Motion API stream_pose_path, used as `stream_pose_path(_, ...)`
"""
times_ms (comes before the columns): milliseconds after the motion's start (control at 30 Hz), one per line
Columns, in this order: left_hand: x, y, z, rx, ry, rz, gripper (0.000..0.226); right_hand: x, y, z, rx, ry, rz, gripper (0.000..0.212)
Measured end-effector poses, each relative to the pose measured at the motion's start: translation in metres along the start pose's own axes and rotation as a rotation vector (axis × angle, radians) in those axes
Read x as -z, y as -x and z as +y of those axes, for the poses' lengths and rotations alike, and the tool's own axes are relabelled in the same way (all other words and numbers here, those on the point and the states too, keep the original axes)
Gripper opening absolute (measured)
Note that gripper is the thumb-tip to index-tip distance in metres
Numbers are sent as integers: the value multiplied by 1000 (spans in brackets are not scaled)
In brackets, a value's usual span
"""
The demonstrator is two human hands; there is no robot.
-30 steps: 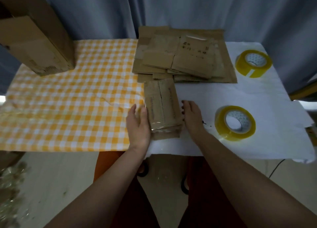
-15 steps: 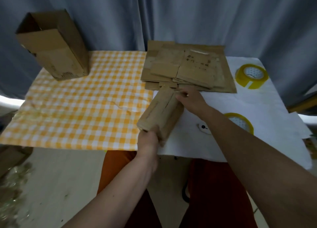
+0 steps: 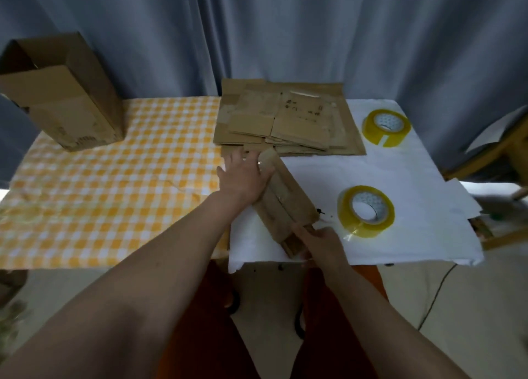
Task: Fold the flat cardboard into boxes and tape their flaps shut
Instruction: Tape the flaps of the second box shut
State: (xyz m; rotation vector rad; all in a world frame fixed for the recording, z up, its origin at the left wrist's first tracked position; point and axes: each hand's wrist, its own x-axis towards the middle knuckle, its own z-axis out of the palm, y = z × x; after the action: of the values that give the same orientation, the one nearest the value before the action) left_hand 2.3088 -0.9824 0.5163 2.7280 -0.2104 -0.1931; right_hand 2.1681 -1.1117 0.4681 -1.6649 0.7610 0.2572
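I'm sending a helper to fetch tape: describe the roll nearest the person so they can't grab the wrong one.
Look at the white cloth covering the table's right half. Two yellow tape rolls lie on it. Take the near roll, just right of the small box held in both hands; the far roll sits beside the flat cardboard stack.

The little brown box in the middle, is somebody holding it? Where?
Yes. The left hand lies with straight fingers on the small box's far end, and the right hand grips its near end.
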Motion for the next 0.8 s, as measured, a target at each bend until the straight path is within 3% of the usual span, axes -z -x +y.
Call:
stream_pose_path(67,-7,5,3,92,164,15,81,12,-10,-5,133,43,150,72)
stream_pose_path(133,-17,19,7,141,459,31,98,22,-18,-15,298,120,125,82)
stream_pose_path(233,-35,49,12,161,727,1,97,22,-23,-23,354,178,3,48)
stream_pose_path(333,-35,52,7,101,613,25,88,10,-22,-26,398,138,59,25)
stream_pose_path(400,-28,43,2,-11,474,8,80,2,-22,-26,381,95,49,26)
stream_pose_path(467,-27,41,-3,-79,348,-112,71,-1,-24,-22,346,85,35,28)
stream_pose_path(567,-35,44,-13,5,274,-227,62,3,-27,-19,358,96,-13,29)
stream_pose_path(633,-37,43,-17,67,240,-234,61,11,-32,-16,415,158,42,29)
stream_pose_path(700,-38,49,-15,-26,39,-65,59,26,-38,-7,461,310,221,31)
stream_pose_path(767,-43,59,-10,-247,-139,142,53,46,-44,3,454,583,434,35)
stream_pose_path(800,-47,64,-8,-336,-194,162,53,56,-47,9,436,734,516,37)
